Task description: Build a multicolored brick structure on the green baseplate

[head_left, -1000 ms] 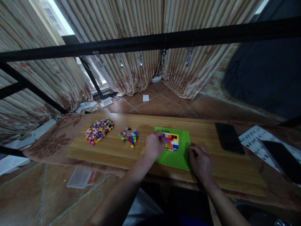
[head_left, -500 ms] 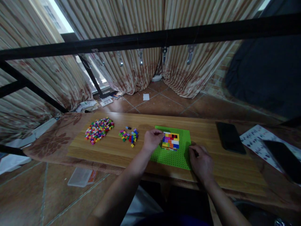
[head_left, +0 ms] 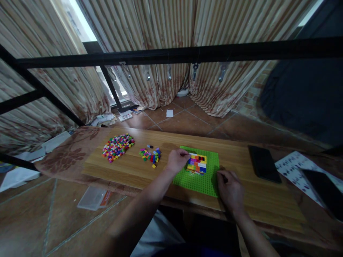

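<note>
A block of many-coloured toy bricks (head_left: 197, 164) stands on a green studded baseplate (head_left: 212, 171). My left hand (head_left: 178, 160) is at the block's upper left corner, its thumb and fingertips pinched together; whatever they hold is too small to make out. At the baseplate's right edge rests my right hand (head_left: 229, 186), fingers curled in, and nothing can be made out between them. Left of my left hand lies a small group of loose bricks (head_left: 151, 156). Farther left is a larger heap of mixed bricks (head_left: 118, 147).
On the wooden board (head_left: 241, 200), a black phone-like slab (head_left: 264, 164) lies to the right. Beyond it are a printed sheet (head_left: 294, 167) and another dark device (head_left: 323, 191). A clear plastic box (head_left: 92, 198) is on the floor. A black rail (head_left: 171, 54) crosses ahead.
The whole view has shifted slightly, with things appearing a little lower and farther right. Both hands keep nearly the same places beside the block and the baseplate.
</note>
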`<state>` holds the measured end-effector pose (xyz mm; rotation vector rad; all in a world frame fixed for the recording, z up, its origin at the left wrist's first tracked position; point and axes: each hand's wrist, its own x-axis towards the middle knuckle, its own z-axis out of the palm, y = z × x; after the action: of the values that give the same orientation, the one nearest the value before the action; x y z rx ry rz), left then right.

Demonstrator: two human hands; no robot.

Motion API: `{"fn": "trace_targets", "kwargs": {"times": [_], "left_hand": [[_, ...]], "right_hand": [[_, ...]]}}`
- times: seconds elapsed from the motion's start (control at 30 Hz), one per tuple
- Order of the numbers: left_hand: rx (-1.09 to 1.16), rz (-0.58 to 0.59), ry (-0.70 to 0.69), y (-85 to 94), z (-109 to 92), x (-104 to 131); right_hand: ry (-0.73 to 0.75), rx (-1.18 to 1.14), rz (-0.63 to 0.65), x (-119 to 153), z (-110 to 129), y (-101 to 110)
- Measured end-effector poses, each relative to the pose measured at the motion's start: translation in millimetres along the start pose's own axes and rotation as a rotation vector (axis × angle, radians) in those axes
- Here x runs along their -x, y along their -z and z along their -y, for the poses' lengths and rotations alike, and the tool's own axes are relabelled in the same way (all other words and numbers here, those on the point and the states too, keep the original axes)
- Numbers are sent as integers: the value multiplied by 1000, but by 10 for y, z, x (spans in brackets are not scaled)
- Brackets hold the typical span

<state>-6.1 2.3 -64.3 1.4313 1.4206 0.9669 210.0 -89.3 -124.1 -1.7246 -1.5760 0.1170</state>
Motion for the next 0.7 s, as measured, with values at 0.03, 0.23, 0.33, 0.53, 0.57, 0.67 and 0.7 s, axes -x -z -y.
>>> {"fn": "trace_targets", "kwargs": {"times": [0.03,0.23,0.33,0.53,0.57,0.67,0.7], "left_hand": [[4,-2,-7,-1,12,27],[77,-51,-34,44,231,361],[113,-8,-21,96,321,556],[128,98,-59,111,344,647],[128,103,-68,101,346,634],[157,93,-79,69,359,611],[173,87,-79,64,361,616]], "right_hand": [[-10,3,-4,2,-3,0],[54,79,-11,-11,-68,-24],[123,128,19,-26,-112,-50],[201,168,76,-59,-142,-70],[203,173,77,-63,-140,-68],[210,174,81,-66,-134,-60],[213,170,84,-64,-133,-58]]}}
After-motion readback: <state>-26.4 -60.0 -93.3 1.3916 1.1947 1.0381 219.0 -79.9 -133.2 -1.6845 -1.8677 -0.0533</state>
